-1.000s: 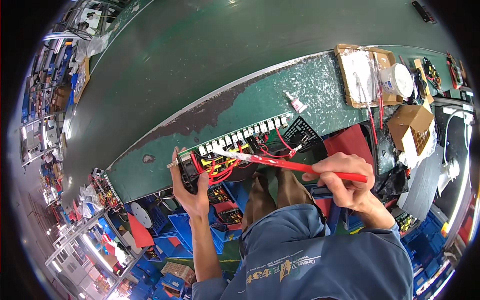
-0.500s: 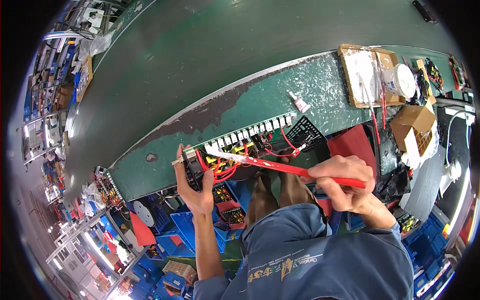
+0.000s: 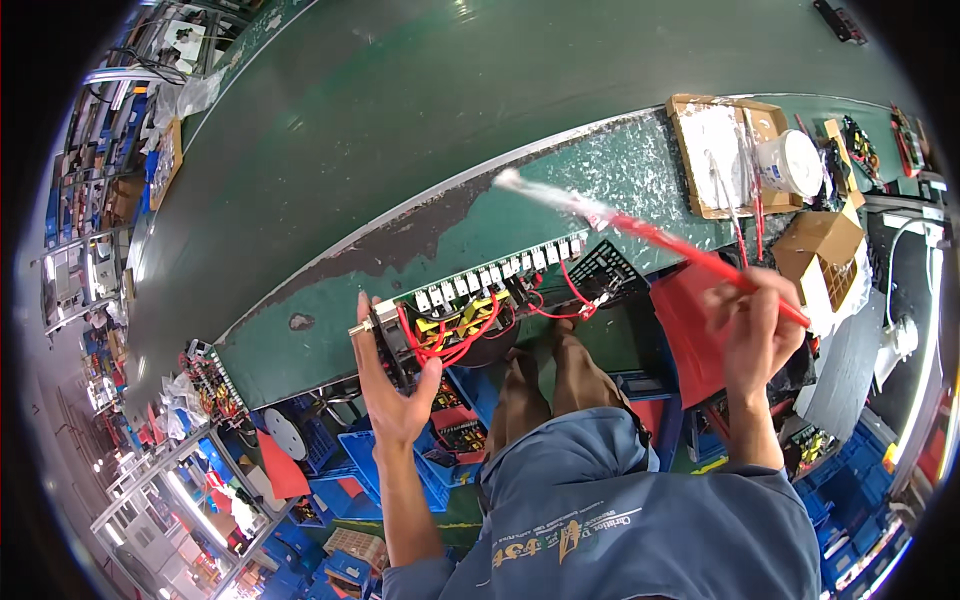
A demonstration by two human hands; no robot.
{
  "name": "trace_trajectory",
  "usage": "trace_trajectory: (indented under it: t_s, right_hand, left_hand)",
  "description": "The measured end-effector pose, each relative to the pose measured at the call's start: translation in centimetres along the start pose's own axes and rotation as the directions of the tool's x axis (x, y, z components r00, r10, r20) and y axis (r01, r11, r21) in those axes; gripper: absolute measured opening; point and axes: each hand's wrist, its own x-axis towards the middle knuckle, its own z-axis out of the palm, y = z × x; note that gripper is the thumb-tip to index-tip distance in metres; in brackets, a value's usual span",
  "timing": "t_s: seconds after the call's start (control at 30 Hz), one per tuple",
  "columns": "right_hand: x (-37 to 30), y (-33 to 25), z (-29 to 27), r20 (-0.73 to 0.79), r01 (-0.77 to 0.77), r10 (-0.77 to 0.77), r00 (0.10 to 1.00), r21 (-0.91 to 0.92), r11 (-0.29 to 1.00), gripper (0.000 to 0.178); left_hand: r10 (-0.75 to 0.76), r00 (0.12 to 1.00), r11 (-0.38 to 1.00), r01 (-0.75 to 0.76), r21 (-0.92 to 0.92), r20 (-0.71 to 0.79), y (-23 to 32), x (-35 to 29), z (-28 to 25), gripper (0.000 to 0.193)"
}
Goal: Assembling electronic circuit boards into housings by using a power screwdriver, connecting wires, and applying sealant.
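Note:
My right hand (image 3: 762, 330) grips a long red-handled brush (image 3: 665, 238). Its bristle end, coated in white, is raised over the bench to the far left of that hand, apart from the board. My left hand (image 3: 398, 405) is wrapped round the left end of a circuit board assembly (image 3: 462, 322), at a dark part there. The assembly rests along the bench's near edge, with a row of white components on its far side and red and yellow wires inside. A black grid-like part (image 3: 608, 272) is at its right end.
On the right stand a cardboard tray (image 3: 690, 165) smeared white, a white tub (image 3: 790, 163) and an open carton (image 3: 822, 245). A small tube (image 3: 604, 216) lies behind the brush. Red sheet (image 3: 685, 325) hangs at the near edge; blue crates (image 3: 395, 465) sit below. More boards (image 3: 210, 378) lie far left.
The brush has lifted off the white components and swung away toward the far side, its handle now steeper. My right hand has moved right. My left hand stays on the board's left end.

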Motion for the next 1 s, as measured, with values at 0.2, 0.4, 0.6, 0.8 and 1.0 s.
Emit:
trace_trajectory:
  t_s: [0.2, 0.4, 0.6, 0.8, 1.0]
  right_hand:
    - [2.6, 3.3, -6.9, -0.408, -0.201, 0.043, 0.912, -0.352, 0.914, 0.042]
    - [3.7, 9.1, -11.9, -0.497, -0.253, 0.098, 0.862, -0.256, 0.933, 0.031]
    - [5.8, 11.1, -11.8, -0.417, -0.224, 0.081, 0.905, -0.306, 0.925, 0.029]
    - [7.3, 13.6, -12.6, -0.179, -0.060, -0.107, 0.978, -0.734, 0.677, 0.027]
    - [7.5, 11.8, -14.6, -0.359, -0.292, 0.035, 0.933, -0.695, 0.657, 0.038]
  left_hand:
    - [-0.054, 0.991, 0.998, 0.057, -0.025, 0.121, -1.0, -0.3, -1.5, 0.103]
    - [-0.292, 0.956, 0.944, 0.287, -0.161, -0.011, -9.1, -2.9, -3.1, 0.092]
    - [-0.542, 0.836, 0.764, 0.446, -0.466, -0.087, -15.2, -3.8, -2.0, 0.038]
    - [-0.601, 0.798, 0.711, 0.516, -0.478, -0.032, -15.5, -4.7, -0.6, 0.058]
    - [-0.647, 0.763, 0.668, 0.562, -0.487, -0.006, -20.5, -4.4, -2.4, 0.046]
